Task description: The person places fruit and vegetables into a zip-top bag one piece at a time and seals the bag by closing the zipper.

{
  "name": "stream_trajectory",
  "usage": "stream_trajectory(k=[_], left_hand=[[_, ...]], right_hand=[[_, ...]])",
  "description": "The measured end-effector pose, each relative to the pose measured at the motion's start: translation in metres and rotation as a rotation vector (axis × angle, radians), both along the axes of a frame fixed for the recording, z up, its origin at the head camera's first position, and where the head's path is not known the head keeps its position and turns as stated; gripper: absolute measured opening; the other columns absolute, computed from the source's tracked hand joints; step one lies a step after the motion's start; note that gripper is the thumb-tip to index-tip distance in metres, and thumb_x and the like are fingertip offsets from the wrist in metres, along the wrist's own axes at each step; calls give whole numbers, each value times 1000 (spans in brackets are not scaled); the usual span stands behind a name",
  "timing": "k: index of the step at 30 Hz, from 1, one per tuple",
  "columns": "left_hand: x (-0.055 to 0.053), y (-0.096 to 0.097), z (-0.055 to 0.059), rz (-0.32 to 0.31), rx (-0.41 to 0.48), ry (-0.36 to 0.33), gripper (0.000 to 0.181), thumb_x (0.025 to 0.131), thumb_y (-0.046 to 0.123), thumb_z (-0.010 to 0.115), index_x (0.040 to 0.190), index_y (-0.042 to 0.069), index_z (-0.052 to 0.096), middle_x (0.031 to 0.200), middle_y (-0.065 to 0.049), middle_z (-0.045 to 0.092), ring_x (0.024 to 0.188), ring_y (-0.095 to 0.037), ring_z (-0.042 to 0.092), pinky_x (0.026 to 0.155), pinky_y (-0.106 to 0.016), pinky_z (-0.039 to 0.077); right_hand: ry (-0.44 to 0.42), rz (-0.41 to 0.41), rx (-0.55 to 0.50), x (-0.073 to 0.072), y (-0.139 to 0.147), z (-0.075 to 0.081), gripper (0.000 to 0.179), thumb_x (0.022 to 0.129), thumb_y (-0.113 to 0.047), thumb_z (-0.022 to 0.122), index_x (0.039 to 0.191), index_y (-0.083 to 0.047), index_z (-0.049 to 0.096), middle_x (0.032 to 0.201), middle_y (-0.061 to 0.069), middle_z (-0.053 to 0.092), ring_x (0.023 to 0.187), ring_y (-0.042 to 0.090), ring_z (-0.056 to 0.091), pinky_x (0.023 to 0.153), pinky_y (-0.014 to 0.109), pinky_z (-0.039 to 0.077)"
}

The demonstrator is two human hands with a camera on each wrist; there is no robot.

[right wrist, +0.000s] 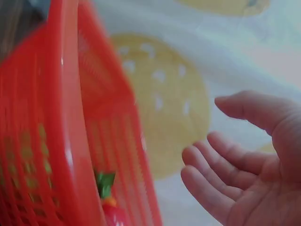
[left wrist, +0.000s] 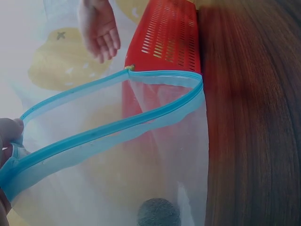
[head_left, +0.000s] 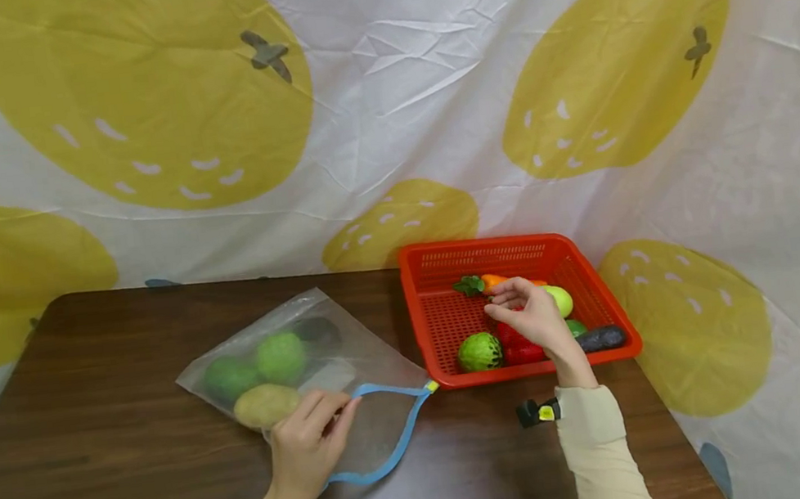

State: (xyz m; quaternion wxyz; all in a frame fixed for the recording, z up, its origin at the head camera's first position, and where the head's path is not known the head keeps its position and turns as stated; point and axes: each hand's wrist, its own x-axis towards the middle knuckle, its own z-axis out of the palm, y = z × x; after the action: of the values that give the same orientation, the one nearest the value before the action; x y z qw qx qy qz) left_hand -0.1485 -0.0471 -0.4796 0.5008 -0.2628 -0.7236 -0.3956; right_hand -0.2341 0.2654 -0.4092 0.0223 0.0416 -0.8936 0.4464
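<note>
My left hand pinches the blue-edged mouth of a clear zip bag, which lies on the table with its mouth parted. Inside the bag are a green bumpy fruit, a darker green one, a yellowish oval one and a dark round one. Above the red basket hovers my right hand, empty, its fingers loosely bent and thumb apart. Under and around it in the basket are a green bumpy fruit, a red pepper-like piece and a dark long vegetable.
Also in the basket are an orange piece with green leaves and a pale green one. The brown table meets a hanging cloth with yellow fruit prints behind. A small black device sits beside the right cuff.
</note>
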Motion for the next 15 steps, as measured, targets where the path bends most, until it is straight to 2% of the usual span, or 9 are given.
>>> stream_trajectory(k=[3, 7, 15], left_hand=[[0, 1, 1, 2, 1, 3, 32, 93, 25, 59, 67, 7, 64, 63, 1, 56, 45, -3, 44, 41, -11, 36], [0, 2, 1, 7, 2, 11, 32, 93, 25, 60, 67, 7, 64, 64, 1, 57, 46, -4, 45, 41, -12, 36], [1, 3, -1, 1, 6, 13, 31, 93, 25, 60, 67, 8, 64, 64, 2, 57, 45, -5, 45, 41, -11, 36]], right_hand=[[-4, -79, 84, -15, 12, 2, 30, 86, -15, 68, 109, 1, 59, 103, 18, 63, 93, 31, 60, 76, 36, 51], [-45, -137, 190, -33, 26, 3, 32, 87, -15, 67, 111, 3, 58, 106, 22, 62, 97, 34, 59, 83, 43, 49], [-126, -151, 309, -56, 44, -2, 43, 84, -17, 68, 115, 9, 55, 109, 27, 59, 100, 38, 56, 84, 44, 48]])
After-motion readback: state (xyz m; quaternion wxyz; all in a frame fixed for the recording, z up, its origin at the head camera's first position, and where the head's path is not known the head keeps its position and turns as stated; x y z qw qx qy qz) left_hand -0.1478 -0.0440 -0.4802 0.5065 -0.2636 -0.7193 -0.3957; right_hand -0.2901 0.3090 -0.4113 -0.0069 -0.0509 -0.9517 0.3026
